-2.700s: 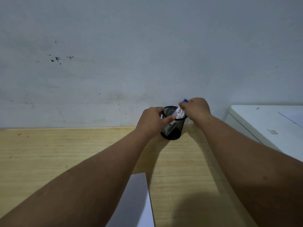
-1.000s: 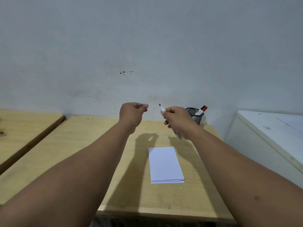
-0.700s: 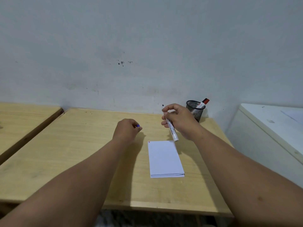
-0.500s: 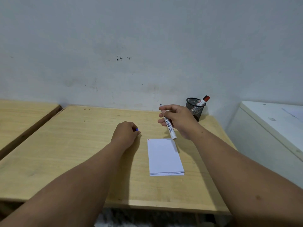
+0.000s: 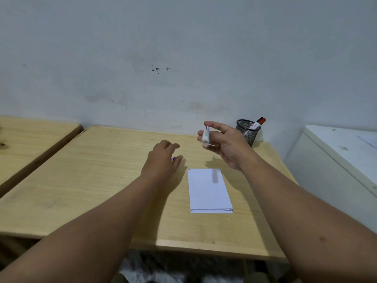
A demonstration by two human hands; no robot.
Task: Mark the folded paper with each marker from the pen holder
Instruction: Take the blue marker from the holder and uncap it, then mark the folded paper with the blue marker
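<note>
While right hand [image 5: 226,146] loosely pinches marker [image 5: 206,136] | left hand [image 5: 163,160] cups cap [image 5: 174,159] | marker light, stiff, slippery: grip mid-barrel | paper [image 5: 209,190] near tabletop front edge.

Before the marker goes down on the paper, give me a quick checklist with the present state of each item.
1. Marker in right hand: ok, though held loosely between spread fingers.
2. Cap off: ok, a blue cap shows at the left hand.
3. Tip pointing at paper: cannot tell, the marker is blurred.
4. Paper flat and unobstructed: ok, only a shadow on it.
5. Paper steadied: not ok, the left hand rests beside it, apart.
6. Next marker ready: ok, a red-capped marker leans in the holder.
</note>
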